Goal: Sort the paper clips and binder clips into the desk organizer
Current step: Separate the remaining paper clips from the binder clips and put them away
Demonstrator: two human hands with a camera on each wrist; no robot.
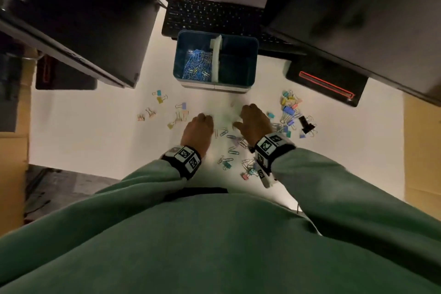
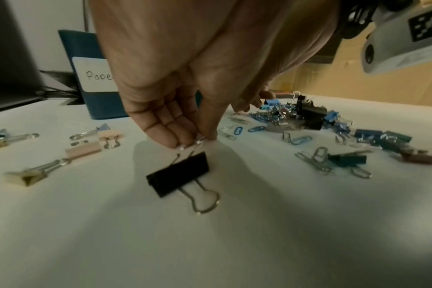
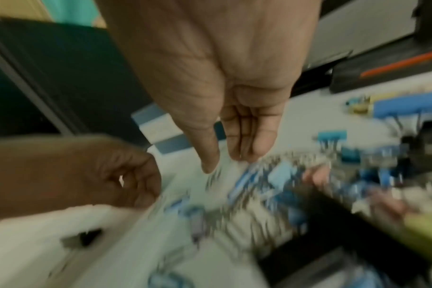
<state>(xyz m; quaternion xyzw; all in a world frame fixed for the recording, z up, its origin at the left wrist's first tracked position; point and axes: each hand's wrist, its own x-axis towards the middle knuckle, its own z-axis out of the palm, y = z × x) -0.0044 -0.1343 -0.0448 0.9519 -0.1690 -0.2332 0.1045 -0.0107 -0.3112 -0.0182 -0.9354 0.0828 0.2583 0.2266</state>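
**Pinching one black binder clip, organizer's binder side not yet loaded**

Pinching a wire handle of a black binder clip [image 2: 178,176] with my left hand [image 2: 175,109]: thumb against fingertips, clip body tilted, its lower handle lying on the desk [image 1: 95,141]. From the left wrist view I judge it's at the start of a lift; I can't tell whether the body has cleared the surface.

Right hand [image 1: 254,122] hangs over the loose paper clips [image 1: 232,143] mid-desk. Right wrist view shows its fingers straight and together, thumb apart, holding nothing; that frame is heavily blurred.

Desk organizer [image 1: 216,87] stands toward the far edge, in front of the keyboard [image 1: 210,15]. Two compartments, one white divider. The left one holds a pile of blue paper clips; the right one looks dark, contents not visible. A label on its side starts "Pape", rest hidden.

Step in hand, as I read it: binder clips. Next move needs the clip carried past the divider to the right compartment and dropped there.

Counts:
- Organizers: one.
- Small pastel binder clips [image 1: 164,110] left of the hands: roughly nine.
- Mixed heap [image 1: 294,114] toward the right edge: too tangled to count; at least two black ones in it.
- Loose paper clips: roughly a dozen, overlapping.
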